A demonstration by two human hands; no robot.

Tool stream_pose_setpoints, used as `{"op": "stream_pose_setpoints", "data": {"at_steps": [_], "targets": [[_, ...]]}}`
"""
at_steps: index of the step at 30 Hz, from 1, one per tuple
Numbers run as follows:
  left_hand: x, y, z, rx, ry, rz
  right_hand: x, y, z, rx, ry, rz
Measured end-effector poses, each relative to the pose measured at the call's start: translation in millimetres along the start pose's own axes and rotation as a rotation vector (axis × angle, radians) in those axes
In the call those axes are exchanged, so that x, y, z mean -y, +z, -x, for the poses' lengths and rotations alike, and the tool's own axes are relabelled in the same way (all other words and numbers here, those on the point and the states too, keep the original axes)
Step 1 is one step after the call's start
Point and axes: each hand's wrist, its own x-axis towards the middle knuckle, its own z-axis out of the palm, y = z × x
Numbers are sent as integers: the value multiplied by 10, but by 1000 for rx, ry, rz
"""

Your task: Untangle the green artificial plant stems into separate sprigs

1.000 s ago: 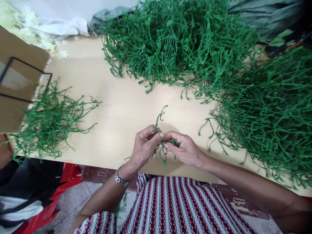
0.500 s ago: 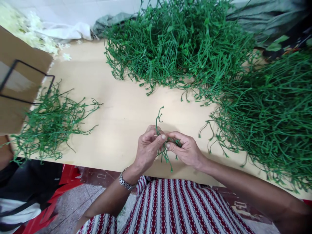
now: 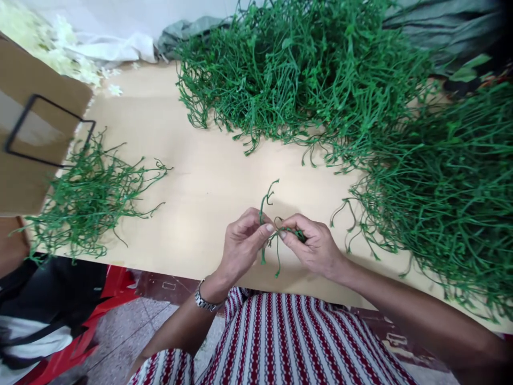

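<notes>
My left hand (image 3: 246, 239) pinches a thin green plastic stem (image 3: 263, 205) between thumb and fingers; its forked tip rises above the hand and its lower end hangs below. Close by on the right, my right hand (image 3: 312, 245) is closed on more green stems (image 3: 298, 233), partly hidden in the palm. The fingertips of both hands nearly meet, with thin stem pieces crossing between them. Both hands are held over the near edge of the table (image 3: 200, 203).
A large heap of green stems (image 3: 296, 80) lies at the back, another heap (image 3: 449, 198) on the right. A smaller loose pile (image 3: 96, 198) is at left by a cardboard box (image 3: 36, 128) with a black wire frame (image 3: 52, 101). Pale flowers (image 3: 72, 53) lie behind; a red stool (image 3: 120, 283) stands below.
My fingertips have drawn slightly apart, the right hand shifting a little rightward. The stem in my left hand leans more to the right, and fewer ends hang below the hands.
</notes>
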Motion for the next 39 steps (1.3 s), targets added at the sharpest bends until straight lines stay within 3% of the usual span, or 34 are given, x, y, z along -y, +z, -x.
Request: {"op": "stream_pose_setpoints", "data": {"at_steps": [5,11,17,25,32,35,39], "targets": [[-32,-26,13,58,-207,82,-29,12,44,-30,-129,72],[-48,-66,-25,153,-317,236,-41,22,46,-72,-223,70],[-39,-70,15,163,-319,196,-33,17,77,-63,-249,142],[-62,-127,16,178,-294,166,-49,61,74,-123,-402,229],[-48,-112,3,202,-438,169,-110,94,98,-100,-451,291],[-42,-102,14,179,-444,185,-124,95,89,-74,-465,271],[-73,-63,5,142,-447,136,-166,58,42,-20,-589,315]]}}
